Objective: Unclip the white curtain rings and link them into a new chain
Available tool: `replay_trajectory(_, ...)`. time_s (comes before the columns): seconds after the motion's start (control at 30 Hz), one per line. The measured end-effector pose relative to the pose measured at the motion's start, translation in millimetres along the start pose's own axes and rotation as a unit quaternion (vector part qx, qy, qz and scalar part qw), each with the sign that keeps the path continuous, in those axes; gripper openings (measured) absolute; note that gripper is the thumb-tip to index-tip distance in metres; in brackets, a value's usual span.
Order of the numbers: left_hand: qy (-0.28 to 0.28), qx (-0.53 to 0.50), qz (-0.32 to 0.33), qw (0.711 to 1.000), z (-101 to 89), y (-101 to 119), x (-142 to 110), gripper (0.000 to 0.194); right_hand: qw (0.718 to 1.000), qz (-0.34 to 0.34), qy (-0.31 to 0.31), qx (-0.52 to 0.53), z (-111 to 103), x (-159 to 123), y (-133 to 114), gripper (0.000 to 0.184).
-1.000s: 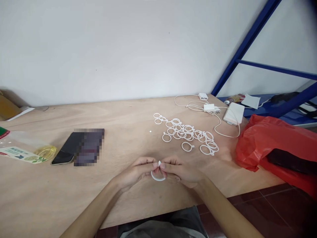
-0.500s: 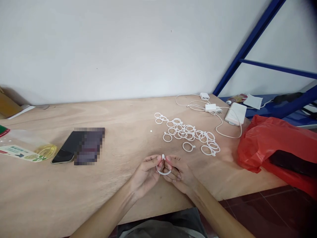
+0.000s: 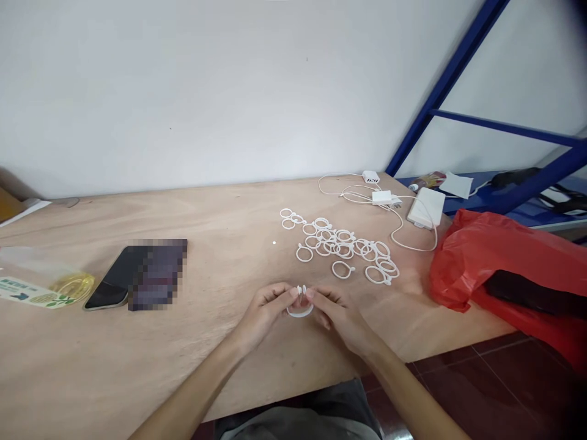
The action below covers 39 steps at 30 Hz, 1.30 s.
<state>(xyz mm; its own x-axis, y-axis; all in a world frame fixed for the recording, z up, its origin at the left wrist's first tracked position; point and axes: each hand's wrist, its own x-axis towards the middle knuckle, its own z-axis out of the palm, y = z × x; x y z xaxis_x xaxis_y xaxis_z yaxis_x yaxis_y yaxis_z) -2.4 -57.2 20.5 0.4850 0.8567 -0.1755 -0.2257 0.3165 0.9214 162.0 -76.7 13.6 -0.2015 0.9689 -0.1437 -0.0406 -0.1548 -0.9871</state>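
Between both hands is a white plastic curtain ring (image 3: 300, 314), held above the near part of the table. My left hand (image 3: 268, 311) pinches one side of it with thumb and fingers near the small tabs at its top. The other side is pinched by my right hand (image 3: 337, 313). Two tab ends stick up between my thumbs, with a narrow gap between them. Beyond my hands lies a loose spread of similar white rings (image 3: 342, 244), several overlapping. Parts of the held ring are covered by my fingers.
A phone (image 3: 110, 278) and a pixelated item (image 3: 158, 275) lie at left, beside a clear plastic bag (image 3: 46, 287). On the right are a white charger with cable (image 3: 383, 197), a white box (image 3: 426, 208) and a red plastic bag (image 3: 463, 256). A blue metal frame (image 3: 452, 79) stands behind.
The tabs of the held ring, close together before, now show a gap. My right fingers have shifted on the ring. The whole view has turned slightly right.
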Motion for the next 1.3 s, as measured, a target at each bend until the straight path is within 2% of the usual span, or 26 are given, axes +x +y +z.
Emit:
replay_trajectory(0.03, 0.006, 0.073, 0.012, 0.997, -0.4, -1, 2, 0.033, 0.995, -0.02, 0.045, -0.087, -8, -1, 1, 0.039)
replay_trajectory(0.1, 0.016, 0.217, 0.043, 0.975, 0.9, -4, 5, 0.034, 0.955, -0.047, 0.141, -0.255, -25, -1, 2, 0.036)
replay_trajectory(0.2, 0.021, 0.384, 0.107, 0.917, 7.2, -11, 10, 0.027, 0.85, -0.023, 0.237, -0.471, -46, 2, 2, 0.031)
replay_trajectory(0.27, 0.01, 0.467, 0.159, 0.87, 12.7, -17, 13, 0.018, 0.789, 0.017, 0.242, -0.565, -53, 5, 2, 0.032)
replay_trajectory(0.3, 0.002, 0.5, 0.18, 0.847, 15.5, -21, 15, 0.016, 0.769, 0.031, 0.232, -0.595, -55, 7, 2, 0.031)
replay_trajectory(0.37, -0.016, 0.541, 0.21, 0.814, 21.1, -28, 20, 0.014, 0.752, 0.041, 0.205, -0.626, -56, 10, 3, 0.03)
replay_trajectory(0.4, -0.024, 0.546, 0.219, 0.808, 23.6, -31, 22, 0.014, 0.75, 0.038, 0.194, -0.631, -56, 12, 4, 0.029)
replay_trajectory(0.47, -0.035, 0.528, 0.235, 0.815, 27.2, -35, 26, 0.014, 0.758, 0.014, 0.188, -0.625, -57, 13, 6, 0.03)
replay_trajectory(0.53, -0.023, 0.487, 0.242, 0.839, 27.4, -33, 28, 0.013, 0.789, -0.037, 0.19, -0.584, -56, 13, 7, 0.029)
replay_trajectory(0.63, 0.053, 0.414, 0.199, 0.887, 19.8, -21, 28, 0.009, 0.858, -0.138, 0.17, -0.464, -51, 10, 5, 0.023)
replay_trajectory(0.7, 0.099, 0.371, 0.147, 0.912, 11.7, -9, 25, 0.018, 0.888, -0.187, 0.14, -0.395, -41, 7, 1, 0.018)
replay_trajectory(0.77, 0.102, 0.346, 0.122, 0.925, 4.1, 1, 20, 0.027, 0.902, -0.219, 0.106, -0.357, -28, 5, -2, 0.014)
replay_trajectory(0.87, 0.075, 0.342, 0.138, 0.927, -3.7, 9, 11, 0.031, 0.921, -0.234, 0.056, -0.306, -6, 4, -7, 0.011)
replay_trajectory(0.93, 0.076, 0.339, 0.154, 0.925, -7.2, 10, 5, 0.032, 0.95, -0.197, 0.048, -0.238, 5, 4, -11, 0.007)
replay_trajectory(1.0, 0.084, 0.33, 0.151, 0.928, -10.1, 9, -2, 0.034, 0.98, -0.121, 0.049, -0.152, 13, 4, -15, 0.017)
replay_trajectory(1.07, 0.078, 0.319, 0.135, 0.935, -12.5, 9, -8, 0.036, 0.996, -0.039, 0.018, -0.084, 16, 5, -20, 0.025)
replay_trajectory(1.2, 0.022, 0.268, 0.084, 0.959, -16.4, 12, -19, 0.039, 0.992, 0.085, -0.093, 0.011, 13, 5, -28, 0.025)
replay_trajectory(1.3, -0.053, 0.174, 0.004, 0.983, -18.0, 18, -27, 0.041, 0.973, 0.159, -0.144, 0.086, 8, 1, -26, 0.025)
